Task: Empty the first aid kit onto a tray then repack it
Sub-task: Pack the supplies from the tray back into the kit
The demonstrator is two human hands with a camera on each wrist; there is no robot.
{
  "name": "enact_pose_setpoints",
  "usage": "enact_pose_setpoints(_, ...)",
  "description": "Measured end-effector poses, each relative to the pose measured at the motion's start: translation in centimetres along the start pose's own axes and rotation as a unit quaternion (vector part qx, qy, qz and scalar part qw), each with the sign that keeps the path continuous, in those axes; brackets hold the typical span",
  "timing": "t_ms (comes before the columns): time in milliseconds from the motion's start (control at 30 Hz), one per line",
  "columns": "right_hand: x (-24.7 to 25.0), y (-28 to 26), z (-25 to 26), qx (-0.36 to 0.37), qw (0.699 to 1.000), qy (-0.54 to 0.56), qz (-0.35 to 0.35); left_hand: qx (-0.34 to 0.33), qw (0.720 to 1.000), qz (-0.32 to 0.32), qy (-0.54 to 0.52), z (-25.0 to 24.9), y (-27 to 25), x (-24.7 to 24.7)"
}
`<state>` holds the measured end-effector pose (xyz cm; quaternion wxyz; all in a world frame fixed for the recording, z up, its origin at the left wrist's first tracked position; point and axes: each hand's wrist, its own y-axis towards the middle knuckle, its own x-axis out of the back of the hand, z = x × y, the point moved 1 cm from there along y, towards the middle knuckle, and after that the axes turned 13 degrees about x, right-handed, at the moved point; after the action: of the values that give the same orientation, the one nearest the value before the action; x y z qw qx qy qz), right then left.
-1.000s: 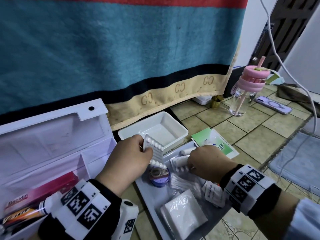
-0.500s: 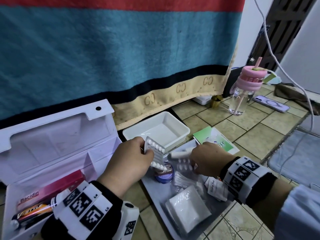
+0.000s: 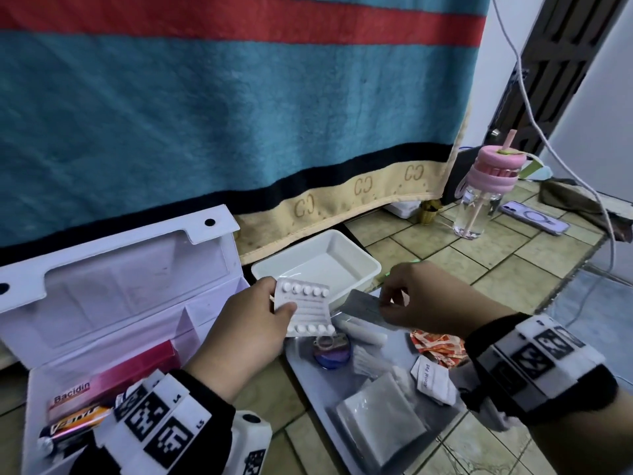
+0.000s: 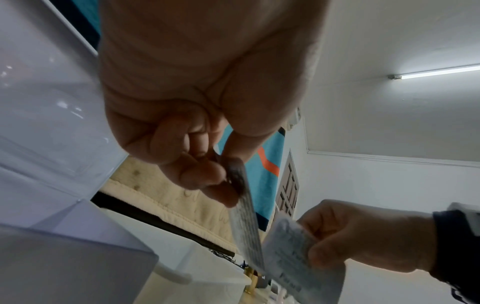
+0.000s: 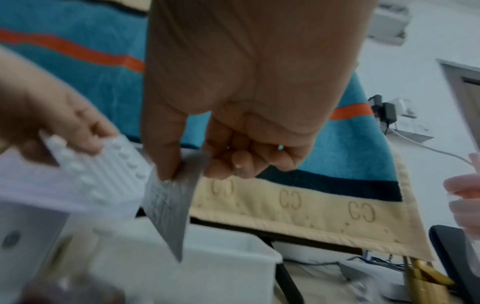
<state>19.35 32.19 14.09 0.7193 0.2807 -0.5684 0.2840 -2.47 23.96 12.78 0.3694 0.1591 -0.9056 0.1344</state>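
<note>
Glossy white plastic first aid kit (image 3: pixel 113 303); ribbed, shiny plastic blister pack (image 3: pixel 305 308); dull silver foil strip (image 3: pixel 363 308); fuzzy terry towel (image 3: pixel 222 114); smooth glazed floor tiles (image 3: pixel 513 255).

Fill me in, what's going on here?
A person is sorting first aid supplies on the floor. The left hand holds a white pill blister pack, the right hand pinches a second, silver strip. The tray holds gauze, swabs and an alcohol pad; the open kit already holds a Bacidin box.
</note>
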Motion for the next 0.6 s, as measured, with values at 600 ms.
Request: enact_pose_setpoints(600,-4.1,10.8,17.8,0.076,0.868,0.491,0.0,0.124,0.966,-0.222,-0.048,13.3,-4.5,13.9)
